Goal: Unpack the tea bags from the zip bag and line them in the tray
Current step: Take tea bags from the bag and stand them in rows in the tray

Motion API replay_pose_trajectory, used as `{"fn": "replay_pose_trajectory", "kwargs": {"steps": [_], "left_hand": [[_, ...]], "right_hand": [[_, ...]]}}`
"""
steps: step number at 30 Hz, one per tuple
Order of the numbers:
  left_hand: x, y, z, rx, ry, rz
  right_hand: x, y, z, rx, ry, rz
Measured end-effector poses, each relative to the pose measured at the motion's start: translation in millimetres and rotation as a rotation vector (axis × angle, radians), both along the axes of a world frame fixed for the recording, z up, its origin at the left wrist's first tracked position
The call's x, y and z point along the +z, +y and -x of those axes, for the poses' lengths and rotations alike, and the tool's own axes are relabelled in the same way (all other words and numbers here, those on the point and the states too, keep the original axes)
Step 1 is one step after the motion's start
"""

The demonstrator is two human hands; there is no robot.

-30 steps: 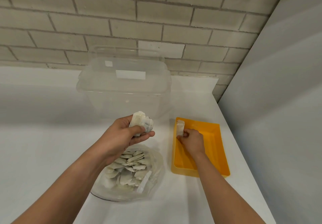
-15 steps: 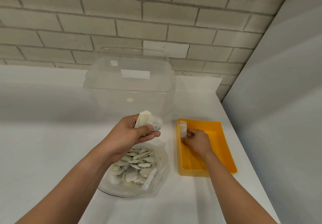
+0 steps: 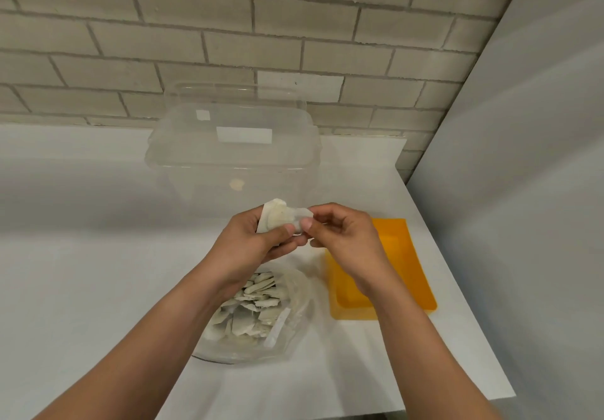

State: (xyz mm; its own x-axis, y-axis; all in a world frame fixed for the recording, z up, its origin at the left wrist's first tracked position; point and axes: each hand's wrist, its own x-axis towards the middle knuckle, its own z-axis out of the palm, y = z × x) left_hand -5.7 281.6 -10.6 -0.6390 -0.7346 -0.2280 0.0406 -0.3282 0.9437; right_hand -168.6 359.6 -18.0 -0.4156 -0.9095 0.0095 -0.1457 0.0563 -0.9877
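Above the bag (image 3: 302, 292), our left hand (image 3: 248, 246) grips a few tea bags (image 3: 281, 218) & our right hand (image 3: 346, 240) pinches their edge; tray (image 3: 403, 256) just right of bag.

Clear tub (image 3: 233, 145) behind, wall (image 3: 506, 191) beside tray (image 3: 412, 266), open counter (image 3: 81, 272) left

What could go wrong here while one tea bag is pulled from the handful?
The left hand grips several tea bags at once; as the right hand pinches one away, others may slip out. The left forearm hangs over the open zip bag and could drag or tip it.
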Motion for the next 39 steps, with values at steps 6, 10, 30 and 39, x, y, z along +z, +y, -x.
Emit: {"fn": "replay_pose_trajectory", "kwargs": {"steps": [6,10,30,39], "left_hand": [[-0.2,3.2,-3.1,-0.049,-0.037,-0.057],[-0.5,6.1,-0.9,-0.12,-0.021,-0.067],[-1.5,6.4,8.3,-0.098,0.059,-0.041],[-3.0,6.1,12.5,-0.095,0.077,-0.153]], "right_hand": [[25.0,0.4,20.4,0.066,0.526,0.042],[55.6,-3.2,19.6,0.299,0.907,-0.004],[33.4,0.7,21.5,0.155,0.546,0.008],[22.9,4.7,29.0,-0.049,0.162,0.092]]}}
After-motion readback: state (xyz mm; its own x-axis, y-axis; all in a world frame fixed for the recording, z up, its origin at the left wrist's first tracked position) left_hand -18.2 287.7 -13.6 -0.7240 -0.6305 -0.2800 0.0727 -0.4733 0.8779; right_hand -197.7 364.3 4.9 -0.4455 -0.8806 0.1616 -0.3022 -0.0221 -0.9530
